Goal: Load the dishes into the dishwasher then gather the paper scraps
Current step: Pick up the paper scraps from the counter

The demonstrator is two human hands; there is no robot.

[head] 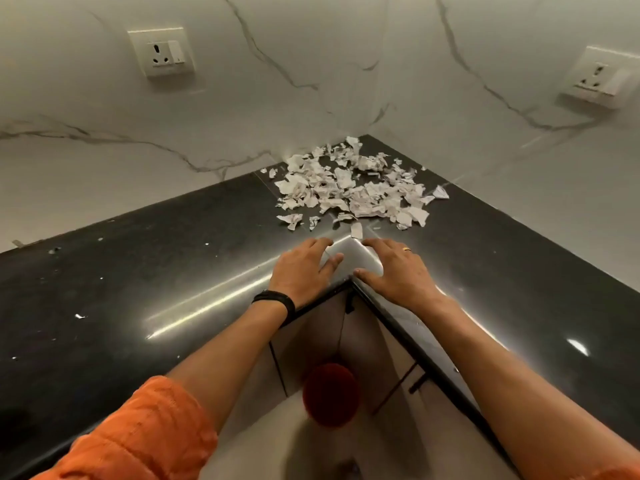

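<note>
A heap of torn white paper scraps [353, 185] lies in the far inner corner of a black L-shaped countertop [138, 271]. One loose scrap [356, 230] sits just ahead of my fingertips. My left hand [304, 268] and my right hand [391, 268] lie flat on the counter near its inner front corner, fingers straight and pointing toward the heap, holding nothing. A black band circles my left wrist and a ring is on my right hand. No dishes or dishwasher are in view.
White marble walls meet behind the heap, with a socket [161, 51] on the left wall and another socket [599, 77] on the right. Tiny white specks [80, 316] dot the left counter. Cabinet doors with dark handles [417, 379] and a red round object [330, 394] sit below.
</note>
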